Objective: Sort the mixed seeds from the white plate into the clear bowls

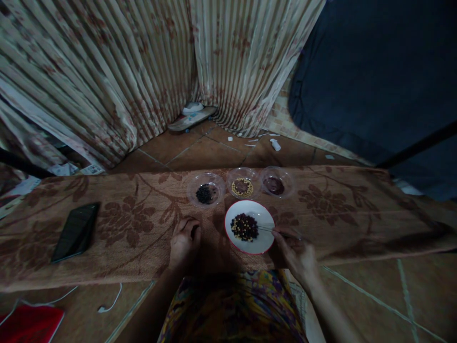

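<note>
A white bowl with a red rim (pixel 264 245) holds a mixed heap of dark and yellow beans (pixel 244 227). At its right edge my right hand (pixel 294 250) grips thin metal tweezers (pixel 264 228), whose tips reach the heap. My left hand (pixel 185 238) rests on the cloth left of the bowl, fingers loosely curled, with nothing visible in them. Behind the bowl stand three clear plastic bowls: one with black beans (pixel 204 194), one with yellow beans (pixel 246 189), and one with dark red beans (pixel 274 185).
A brown flowered cloth (pixel 128 219) covers the narrow table. On its left lies a black tablet or phone (pixel 75 232). Beyond the far edge are a skateboard (pixel 193 119), litter on the tiles, and striped curtains (pixel 228 57). A white cable (pixel 113 301) lies on the floor at near left.
</note>
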A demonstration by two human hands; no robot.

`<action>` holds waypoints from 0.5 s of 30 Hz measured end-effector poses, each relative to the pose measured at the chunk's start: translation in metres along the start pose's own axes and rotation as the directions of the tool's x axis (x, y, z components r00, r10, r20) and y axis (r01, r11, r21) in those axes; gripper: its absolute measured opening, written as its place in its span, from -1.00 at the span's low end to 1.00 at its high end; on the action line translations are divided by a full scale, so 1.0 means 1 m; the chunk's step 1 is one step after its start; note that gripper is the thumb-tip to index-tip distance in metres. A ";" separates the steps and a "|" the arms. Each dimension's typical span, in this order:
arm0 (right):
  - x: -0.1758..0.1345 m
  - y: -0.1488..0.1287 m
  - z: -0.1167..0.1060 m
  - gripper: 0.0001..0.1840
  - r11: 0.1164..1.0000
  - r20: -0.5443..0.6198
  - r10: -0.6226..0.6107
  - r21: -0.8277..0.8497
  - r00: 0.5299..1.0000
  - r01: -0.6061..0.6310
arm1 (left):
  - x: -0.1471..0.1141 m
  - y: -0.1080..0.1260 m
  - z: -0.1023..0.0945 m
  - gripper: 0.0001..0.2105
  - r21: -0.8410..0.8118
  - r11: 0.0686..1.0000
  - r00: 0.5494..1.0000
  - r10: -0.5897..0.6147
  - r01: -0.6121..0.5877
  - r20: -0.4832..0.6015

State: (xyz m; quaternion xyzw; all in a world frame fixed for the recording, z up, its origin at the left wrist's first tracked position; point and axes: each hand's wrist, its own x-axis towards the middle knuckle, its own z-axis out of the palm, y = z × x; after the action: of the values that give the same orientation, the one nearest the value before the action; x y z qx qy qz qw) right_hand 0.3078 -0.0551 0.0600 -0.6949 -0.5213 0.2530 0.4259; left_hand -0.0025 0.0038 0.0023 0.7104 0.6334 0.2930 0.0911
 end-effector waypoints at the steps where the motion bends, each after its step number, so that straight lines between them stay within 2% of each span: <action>1: 0.000 0.002 0.001 -0.59 1.000 -0.001 0.004 0.004 1.000 -0.004 | 0.000 0.000 0.000 -0.82 0.000 1.000 1.000 -0.002 0.002 0.000; 15: 0.001 0.006 -0.002 -0.64 1.000 -0.041 -0.022 0.016 0.999 0.023 | 0.002 0.003 -0.003 -0.83 -0.013 1.000 1.000 0.000 0.000 0.006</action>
State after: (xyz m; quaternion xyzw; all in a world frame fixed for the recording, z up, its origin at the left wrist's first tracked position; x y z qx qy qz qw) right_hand 0.3128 -0.0553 0.0557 -0.6905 -0.5182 0.2379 0.4450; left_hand -0.0014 0.0044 0.0067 0.7107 0.6313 0.2946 0.0975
